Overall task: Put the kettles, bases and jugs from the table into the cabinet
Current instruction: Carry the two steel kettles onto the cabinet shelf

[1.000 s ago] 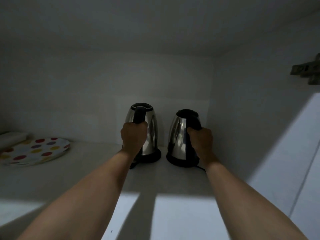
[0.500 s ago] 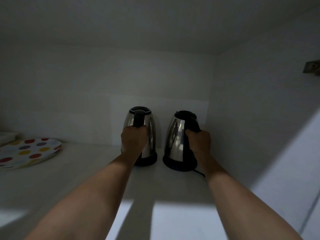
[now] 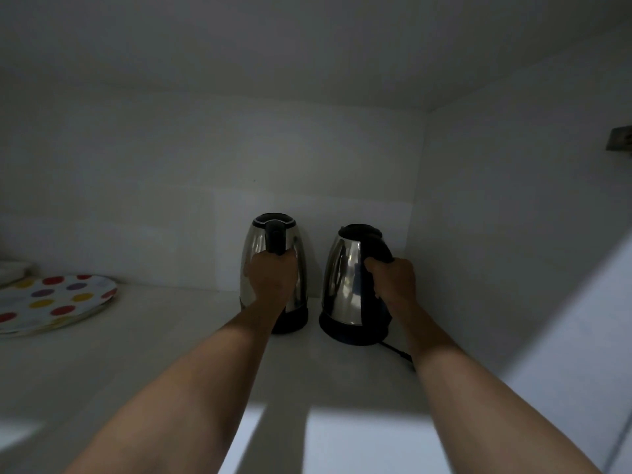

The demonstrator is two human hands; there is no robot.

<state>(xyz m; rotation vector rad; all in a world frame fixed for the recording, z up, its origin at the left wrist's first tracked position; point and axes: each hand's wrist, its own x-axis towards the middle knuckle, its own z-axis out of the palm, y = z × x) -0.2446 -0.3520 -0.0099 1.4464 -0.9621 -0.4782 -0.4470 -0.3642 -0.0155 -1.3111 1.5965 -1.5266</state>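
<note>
At the far left of the shelf (image 3: 154,354) inside the cabinet (image 3: 205,165) lies a flat dotted plate (image 3: 51,302), with red, yellow and purple spots on white. Behind it, at the very edge of view, sits something pale that I cannot make out in the dim light.

Well to the right of the plate, near the back wall, stands the left kettle (image 3: 254,254), shiny steel with a black lid. It is upright on the left base (image 3: 294,319), a black disc flat on the shelf. Its black handle faces me, and my left hand (image 3: 272,282) is wrapped round the lower part of that handle, fingers curled tight, the arm stretched straight in from the front.

Just beside it, with a narrow gap between the two discs, stands the right kettle (image 3: 342,278), also steel and black, seated on the right base (image 3: 352,333). Its handle is turned toward the right, and my right hand (image 3: 393,282) grips it, fingers closed round the black bar. A dark cord (image 3: 396,350) runs from the right base along the shelf and passes under my right forearm.

Further right rises the cabinet's side wall (image 3: 496,234), close to the right kettle. High on it, at the right edge of view, is a small metal fitting (image 3: 620,138). A bright patch of light (image 3: 359,439) falls across the front of the shelf between my arms.
</note>
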